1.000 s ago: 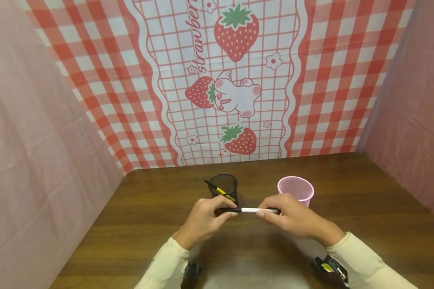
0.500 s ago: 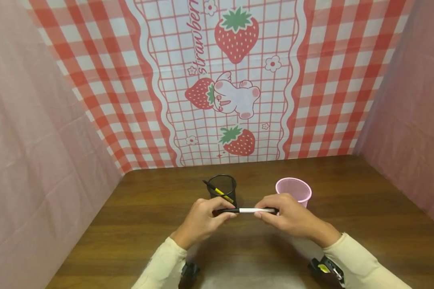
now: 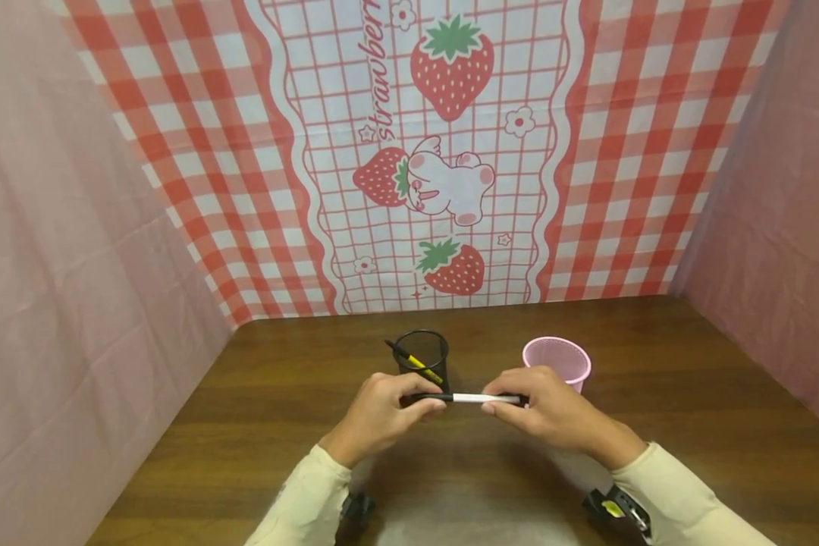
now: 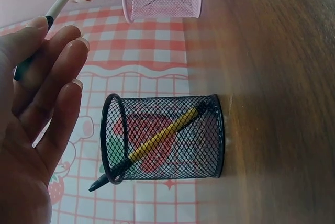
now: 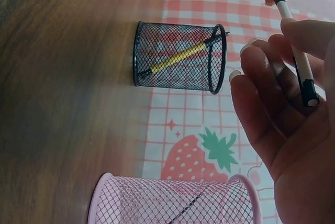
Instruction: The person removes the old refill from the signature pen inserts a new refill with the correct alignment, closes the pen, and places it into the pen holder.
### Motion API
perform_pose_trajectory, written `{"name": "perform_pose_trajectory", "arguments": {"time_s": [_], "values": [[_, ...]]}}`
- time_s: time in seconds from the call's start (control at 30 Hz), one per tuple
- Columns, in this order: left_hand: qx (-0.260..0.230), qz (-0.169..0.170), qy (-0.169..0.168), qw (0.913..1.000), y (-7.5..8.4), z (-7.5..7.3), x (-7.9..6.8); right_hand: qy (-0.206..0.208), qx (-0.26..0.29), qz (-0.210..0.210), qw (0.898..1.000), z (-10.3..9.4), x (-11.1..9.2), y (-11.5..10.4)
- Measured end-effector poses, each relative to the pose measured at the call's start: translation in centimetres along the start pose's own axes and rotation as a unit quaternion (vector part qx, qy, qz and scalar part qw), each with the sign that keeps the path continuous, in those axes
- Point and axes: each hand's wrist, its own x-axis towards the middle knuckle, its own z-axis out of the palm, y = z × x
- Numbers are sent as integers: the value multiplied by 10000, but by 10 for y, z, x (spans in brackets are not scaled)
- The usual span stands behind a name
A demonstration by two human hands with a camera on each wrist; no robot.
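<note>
A white-barrelled pen (image 3: 467,397) with a black cap and a black tail end lies level between my two hands. My left hand (image 3: 380,415) pinches the capped end between thumb and index finger. My right hand (image 3: 549,406) pinches the white barrel near its tail end. In the right wrist view, the other fingers of the right hand (image 5: 293,124) spread loosely below the pen. Just beyond my left hand stands a black mesh pen cup (image 4: 217,135); a yellow-and-black pen (image 4: 162,140) leans in it, one end poking over the rim.
A pink mesh pen cup (image 3: 556,340) stands beyond my right hand, partly hidden by it. Brown wood table (image 3: 259,402) surrounds both cups. A red-and-white strawberry cloth (image 3: 450,189) hangs behind, with pink cloth (image 3: 95,288) along both sides.
</note>
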Motion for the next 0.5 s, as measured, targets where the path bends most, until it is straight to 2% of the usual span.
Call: {"name": "perform_pose_trajectory", "arguments": {"time_s": [0.5], "values": [[791,195,-80,9966,-2,2,0,56,-360,-98,9993,-1,1,-3]]}}
